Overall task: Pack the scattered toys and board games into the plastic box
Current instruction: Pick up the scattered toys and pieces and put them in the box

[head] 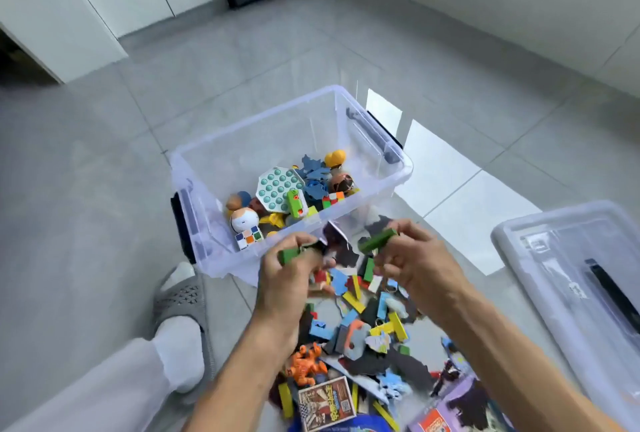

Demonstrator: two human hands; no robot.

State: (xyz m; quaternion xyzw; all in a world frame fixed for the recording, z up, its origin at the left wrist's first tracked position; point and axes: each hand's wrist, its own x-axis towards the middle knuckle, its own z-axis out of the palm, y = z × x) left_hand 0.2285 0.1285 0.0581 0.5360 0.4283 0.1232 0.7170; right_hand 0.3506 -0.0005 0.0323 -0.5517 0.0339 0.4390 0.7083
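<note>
Left hand: the left hand (289, 274) curls its fingers round a green block (290, 254), whose end sticks out past the thumb side; darker pieces seem bunched in the same grasp, too blurred to name.
Right hand: the right hand (412, 258) pinches a second green block (377, 241) near one end, the bar tilted up and pointing toward the box.
Plastic box: the clear plastic box (242, 130) stands on the grey floor (104, 189) just ahead of both hands, its near rim beside their knuckles.
In the box: a round pop-bubble toy (278, 189), a green toy gun (296, 203), a white round-headed figure (244, 220) and two colour cubes (248, 237) lie on its bottom.
Loose pile: flat coloured blocks and puzzle pieces (360, 314) lie scattered under and behind the hands, with an orange figure (308, 364) and a card box (327, 402) nearer the body.
Lid: the clear lid (568, 279) lies to the right of the right hand, well apart.
Foot: a grey slipper (181, 303) over a white sock sits left of the left hand.
</note>
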